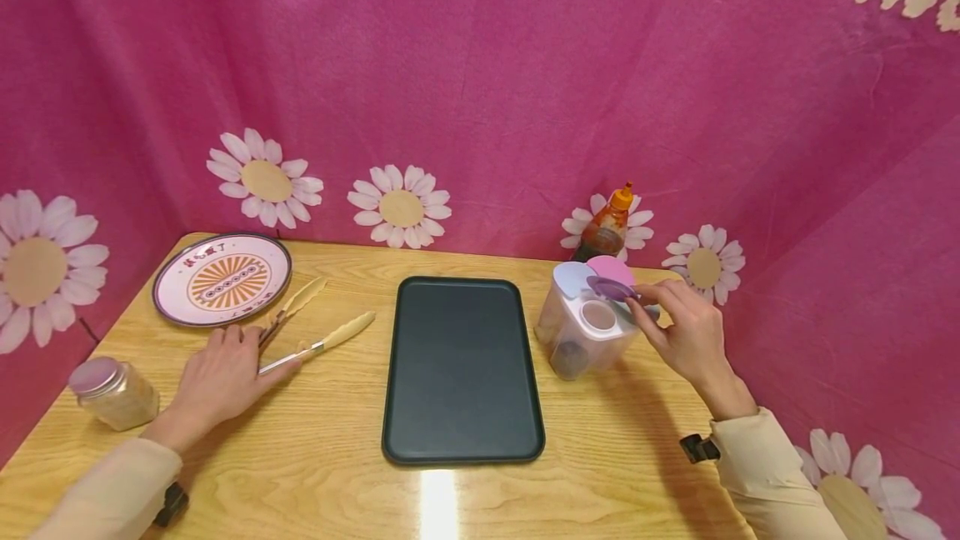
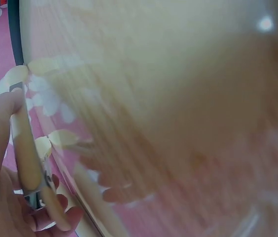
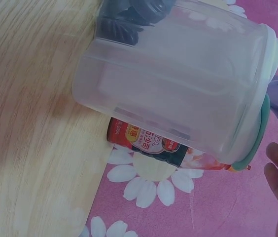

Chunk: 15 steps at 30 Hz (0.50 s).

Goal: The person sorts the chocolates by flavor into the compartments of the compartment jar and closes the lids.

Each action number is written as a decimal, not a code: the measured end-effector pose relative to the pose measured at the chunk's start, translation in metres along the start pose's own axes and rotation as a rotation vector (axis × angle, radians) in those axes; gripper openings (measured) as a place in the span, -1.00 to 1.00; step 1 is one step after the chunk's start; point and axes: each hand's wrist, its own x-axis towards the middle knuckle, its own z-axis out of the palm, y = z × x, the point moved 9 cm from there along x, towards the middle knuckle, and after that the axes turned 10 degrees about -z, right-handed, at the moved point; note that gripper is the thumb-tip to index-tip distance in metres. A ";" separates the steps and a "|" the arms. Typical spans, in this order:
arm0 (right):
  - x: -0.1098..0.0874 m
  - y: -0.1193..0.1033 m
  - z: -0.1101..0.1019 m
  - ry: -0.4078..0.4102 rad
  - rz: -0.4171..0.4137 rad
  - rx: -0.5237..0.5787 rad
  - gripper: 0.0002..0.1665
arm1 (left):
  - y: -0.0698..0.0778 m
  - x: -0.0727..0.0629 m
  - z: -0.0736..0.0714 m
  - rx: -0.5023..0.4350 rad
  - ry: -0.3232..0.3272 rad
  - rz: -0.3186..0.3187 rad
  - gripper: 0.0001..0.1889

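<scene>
My left hand (image 1: 228,373) holds a pair of tongs (image 1: 347,330) with cream-coloured tips, its thumb along one arm and its fingers at the other. The tongs' two arms are spread, and nothing lies between the tips. At the right, my right hand (image 1: 690,340) pinches a small purple lid (image 1: 609,288) on top of a translucent storage container (image 3: 178,94). The lid is tipped up, leaving a round opening in the container's top uncovered. Dark pieces (image 3: 151,10) sit in one compartment; blue, pink and green lids cover other parts.
A black rectangular tray (image 1: 463,373) lies mid-table. Behind the container stands a sauce bottle (image 1: 602,232) with an orange cap. At the left are a patterned oval plate (image 1: 172,286) and a jar (image 1: 123,398) with a purple lid. Pink cloth (image 1: 480,90) hangs behind the table.
</scene>
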 end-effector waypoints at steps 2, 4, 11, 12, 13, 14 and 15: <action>0.001 -0.001 -0.001 0.017 -0.007 -0.001 -0.43 | -0.001 0.001 0.002 -0.001 -0.015 -0.002 -0.15; 0.002 -0.002 -0.001 0.025 -0.012 -0.001 -0.43 | -0.001 0.001 0.003 -0.003 -0.027 -0.005 -0.15; 0.002 -0.002 -0.001 0.012 -0.004 0.005 -0.38 | 0.005 0.003 -0.009 -0.010 -0.005 -0.008 -0.15; 0.002 -0.002 -0.001 0.011 -0.003 0.005 -0.39 | 0.007 0.004 -0.013 -0.010 0.012 0.002 -0.15; 0.001 -0.002 0.000 -0.001 -0.001 0.002 -0.44 | 0.011 0.005 -0.017 -0.009 0.031 0.014 -0.15; 0.001 -0.001 0.000 -0.012 0.003 0.002 -0.52 | 0.015 0.006 -0.021 -0.010 0.044 0.025 -0.14; 0.001 -0.001 0.000 -0.022 0.007 0.001 -0.59 | 0.019 0.007 -0.024 -0.008 0.052 0.035 -0.12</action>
